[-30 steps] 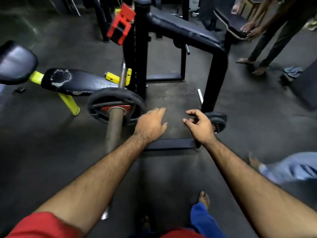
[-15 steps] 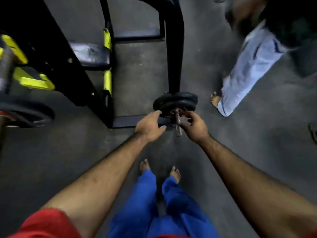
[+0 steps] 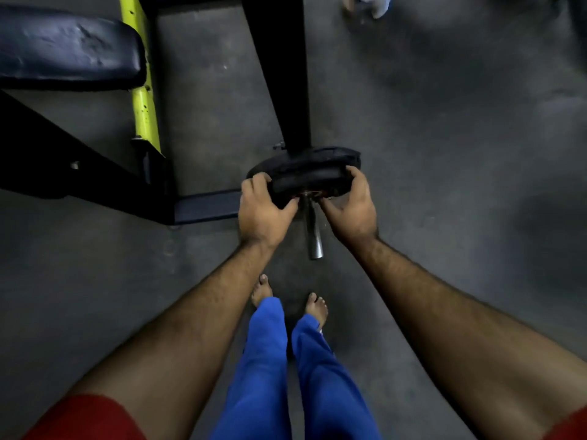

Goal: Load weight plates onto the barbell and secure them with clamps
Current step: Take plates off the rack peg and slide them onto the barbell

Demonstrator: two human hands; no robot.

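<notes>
A black weight plate (image 3: 307,182) sits on a short steel storage peg (image 3: 313,231) at the foot of a black upright post (image 3: 282,74). Another black plate (image 3: 314,158) sits behind it on the same peg. My left hand (image 3: 262,211) grips the front plate's left rim and my right hand (image 3: 351,208) grips its right rim. The peg's free end points toward me between my wrists. The barbell is out of view.
A black bench frame (image 3: 89,173) with a yellow bar (image 3: 143,84) and a dark padded seat (image 3: 66,46) fills the left. My bare feet (image 3: 289,300) stand just below the peg. Another person's foot (image 3: 365,4) shows at the top edge. Grey floor lies to the right.
My view swung from the loaded barbell down to the storage peg. Both hands moved forward and closed on the rim of the front plate.
</notes>
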